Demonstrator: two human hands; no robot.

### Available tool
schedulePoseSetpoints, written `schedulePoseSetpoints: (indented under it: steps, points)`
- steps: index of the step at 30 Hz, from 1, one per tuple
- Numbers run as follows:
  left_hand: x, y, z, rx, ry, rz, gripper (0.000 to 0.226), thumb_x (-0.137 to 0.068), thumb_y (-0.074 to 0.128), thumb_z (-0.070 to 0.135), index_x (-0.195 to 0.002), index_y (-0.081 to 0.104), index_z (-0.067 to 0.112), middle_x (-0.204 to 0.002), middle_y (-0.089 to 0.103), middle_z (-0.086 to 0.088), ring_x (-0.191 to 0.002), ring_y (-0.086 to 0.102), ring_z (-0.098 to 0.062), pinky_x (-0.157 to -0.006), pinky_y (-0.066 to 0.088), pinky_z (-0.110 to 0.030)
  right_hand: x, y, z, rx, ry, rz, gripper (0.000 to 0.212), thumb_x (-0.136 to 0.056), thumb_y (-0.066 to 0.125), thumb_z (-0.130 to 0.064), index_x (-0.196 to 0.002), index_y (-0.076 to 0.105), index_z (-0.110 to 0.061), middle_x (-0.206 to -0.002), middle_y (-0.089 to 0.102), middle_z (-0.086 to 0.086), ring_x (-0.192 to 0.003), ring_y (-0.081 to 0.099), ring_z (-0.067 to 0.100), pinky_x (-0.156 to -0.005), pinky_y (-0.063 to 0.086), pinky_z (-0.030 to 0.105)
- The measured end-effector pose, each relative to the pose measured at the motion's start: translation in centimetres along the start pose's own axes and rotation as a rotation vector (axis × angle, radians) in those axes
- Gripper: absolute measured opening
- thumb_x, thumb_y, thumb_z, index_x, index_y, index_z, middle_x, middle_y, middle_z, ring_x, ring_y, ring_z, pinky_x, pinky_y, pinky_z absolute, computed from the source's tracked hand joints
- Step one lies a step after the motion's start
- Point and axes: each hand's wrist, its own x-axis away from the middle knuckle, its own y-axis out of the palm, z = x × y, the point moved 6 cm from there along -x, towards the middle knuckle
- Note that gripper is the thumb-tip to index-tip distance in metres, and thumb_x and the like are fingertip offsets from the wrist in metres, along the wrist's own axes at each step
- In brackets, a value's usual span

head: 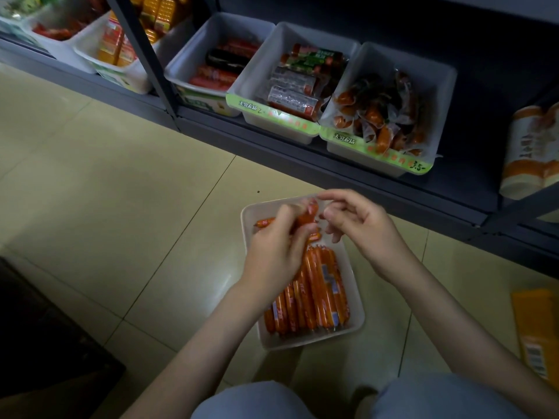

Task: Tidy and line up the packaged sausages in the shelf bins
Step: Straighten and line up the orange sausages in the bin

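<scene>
Over the far end of the white bin (pixel 357 316), your left hand (pixel 272 252) pinched one orange sausage (pixel 309 213), your right hand (pixel 363 228) curled at its tip, grip unclear, while the other sausages (pixel 314 293) lay side by side at the near end.

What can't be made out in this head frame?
Head view: whether the right hand pinches the sausage the left hand holds; fingertips blurred.
Head view: far end of the tray, covered by both hands.
Head view: yellow pack on the floor, cut off by the right edge.
Head view: top-left bins, cut by the top edge.
</scene>
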Motion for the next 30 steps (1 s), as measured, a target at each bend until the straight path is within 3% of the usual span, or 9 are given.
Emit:
schedulePoseSetpoints:
  steps: [2,5,8,11,16,20,24,27,30]
  points:
    - [0.3,0.2,1.3,-0.184,0.241,0.034,0.019,-0.09,0.054,0.024,-0.106,0.043,0.02,-0.089,0.068,-0.006,-0.08,0.062,-0.012,-0.06,0.052,-0.021,0.1,0.3,-0.7,-0.044,-0.034,-0.007,0.018,-0.087,0.061,-0.022,-0.104,0.065,-0.017,-0.085,0.064,0.002,-0.067,0.059,0.005,-0.058,0.047,0.02]
    - [0.8,0.3,2.0,-0.353,0.484,0.084,0.029,-0.092,0.055,0.021,-0.114,0.043,0.008,-0.093,0.07,-0.016,-0.08,0.067,-0.016,-0.064,0.053,-0.021,0.4,0.5,-1.4,-0.134,-0.098,-0.019,0.013,-0.085,0.063,-0.019,-0.096,0.064,-0.012,-0.079,0.066,-0.002,-0.061,0.056,0.008,-0.053,0.046,0.021]
    - [1.4,0.2,2.3,-0.387,0.58,0.125,0.032,-0.093,0.057,0.02,-0.117,0.043,0.003,-0.102,0.069,-0.024,-0.088,0.07,-0.028,-0.068,0.059,-0.034,0.7,0.4,-2.2,-0.106,-0.175,-0.033,0.013,-0.085,0.062,-0.023,-0.093,0.064,-0.012,-0.077,0.065,0.001,-0.06,0.057,0.011,-0.052,0.048,0.023]
    - [1.4,-0.1,2.9,-0.367,0.609,0.184,0.027,-0.091,0.06,0.02,-0.108,0.045,0.004,-0.098,0.069,-0.023,-0.087,0.07,-0.027,-0.07,0.059,-0.03,0.7,0.2,-2.5,-0.107,-0.196,-0.028,0.022,-0.088,0.054,-0.026,-0.093,0.062,-0.006,-0.072,0.064,0.001,-0.059,0.059,0.013,-0.053,0.049,0.024]
    - [0.9,-0.6,2.8,-0.297,0.526,0.189,0.027,-0.094,0.053,0.028,-0.108,0.046,0.007,-0.094,0.069,-0.02,-0.085,0.068,-0.021,-0.081,0.048,-0.017,0.5,0.4,-2.4,-0.28,-0.144,-0.039,0.022,-0.087,0.056,-0.029,-0.093,0.062,-0.009,-0.069,0.063,0.005,-0.058,0.058,0.016,-0.053,0.049,0.025]
    - [0.7,-0.7,2.5,-0.228,0.42,0.208,0.031,-0.094,0.053,0.032,-0.112,0.044,0.008,-0.097,0.068,-0.014,-0.088,0.066,-0.015,-0.078,0.05,-0.016,0.7,0.6,-2.3,-0.441,-0.138,-0.087,0.027,-0.083,0.069,-0.037,-0.097,0.062,-0.015,-0.076,0.064,0.007,-0.064,0.06,0.017,-0.061,0.052,0.026]
    - [0.0,-0.7,1.9,-0.027,0.187,0.171,0.032,-0.088,0.057,0.023,-0.114,0.039,0.016,-0.106,0.057,0.003,-0.102,0.056,0.001,-0.081,0.045,-0.005,0.8,0.7,-2.2,-0.437,-0.16,-0.117,0.029,-0.085,0.063,-0.012,-0.112,0.053,-0.012,-0.084,0.062,0.003,-0.072,0.062,0.016,-0.069,0.054,0.027]
    - [-0.4,-0.1,1.3,0.097,0.106,0.091,0.028,-0.091,0.051,0.021,-0.117,0.038,0.02,-0.11,0.06,0.001,-0.104,0.06,-0.002,-0.085,0.048,-0.013,0.6,0.9,-2.2,-0.332,-0.181,-0.107,0.037,-0.083,0.058,0.0,-0.116,0.05,-0.014,-0.082,0.06,-0.002,-0.073,0.061,0.015,-0.07,0.053,0.027]
    - [-0.5,0.5,0.4,0.173,0.049,0.052,0.026,-0.092,0.049,0.021,-0.116,0.039,0.018,-0.113,0.064,-0.006,-0.106,0.063,-0.01,-0.087,0.053,-0.032,0.3,0.9,-1.9,-0.261,-0.191,-0.072,0.047,-0.079,0.067,-0.005,-0.12,0.048,-0.018,-0.081,0.06,-0.006,-0.077,0.06,0.012,-0.073,0.053,0.028]
